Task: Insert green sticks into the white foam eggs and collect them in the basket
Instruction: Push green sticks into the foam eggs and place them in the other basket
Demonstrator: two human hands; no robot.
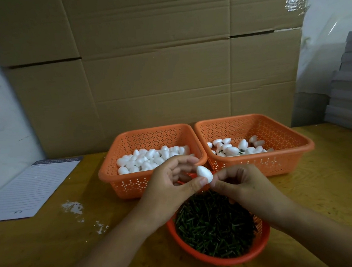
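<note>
Wooden table [54, 246] — left hand [170, 183] pinching foam egg [204, 173], right hand [241, 183] curled against it

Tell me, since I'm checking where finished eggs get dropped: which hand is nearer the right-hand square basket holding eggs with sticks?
Right. The right hand sits just in front of that basket; the left hand is in front of the other square basket.

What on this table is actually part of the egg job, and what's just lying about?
Part of the job:
- foam egg pinched by the left hand and right hand
- round basket of green sticks
- left basket of plain eggs
- right basket, eggs with green sticks showing

Just lying about:
- lined notepad
- white foam crumbs
- cardboard boxes behind
</note>
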